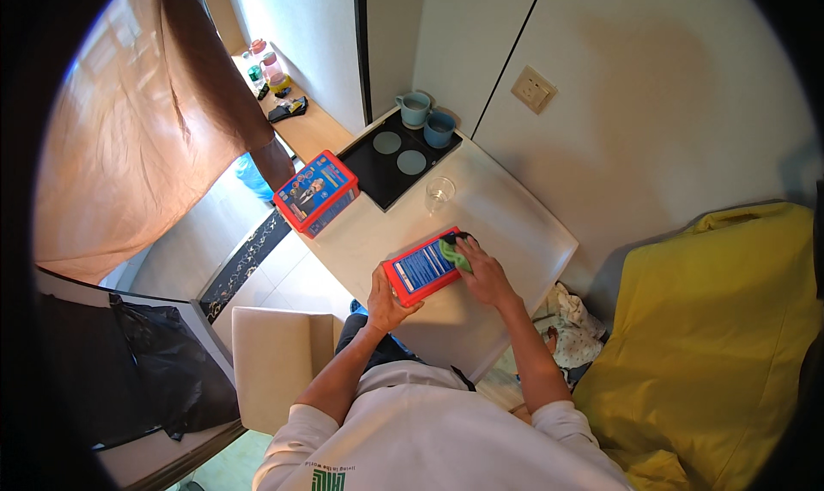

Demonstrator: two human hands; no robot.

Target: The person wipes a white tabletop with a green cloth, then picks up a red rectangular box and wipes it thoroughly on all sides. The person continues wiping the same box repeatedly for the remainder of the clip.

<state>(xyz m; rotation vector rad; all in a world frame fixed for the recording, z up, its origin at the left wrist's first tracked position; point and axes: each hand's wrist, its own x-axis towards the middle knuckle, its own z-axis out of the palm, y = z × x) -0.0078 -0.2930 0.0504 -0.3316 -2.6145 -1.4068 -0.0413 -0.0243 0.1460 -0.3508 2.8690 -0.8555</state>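
Note:
A red plastic box [420,273] with a blue printed panel is tilted above the near part of a white table [534,214]. My left hand [388,301] grips its left end, thumb along the near edge. In my right hand [481,273] is a green and black cloth [456,253], pressed against the box's right end. The panel bears writing. Farther left, a second red box [317,193] with a blue printed lid sits at the table's edge. A clear glass [440,193] stands beyond the held box.
A black tray [367,169] with pale round coasters [411,162] carries two blue mugs [439,129] near the wall. A beige stool [273,356] stands at left, a yellow cover [708,336] at right. Pink-lidded jugs [273,69] occupy a wooden ledge [322,127].

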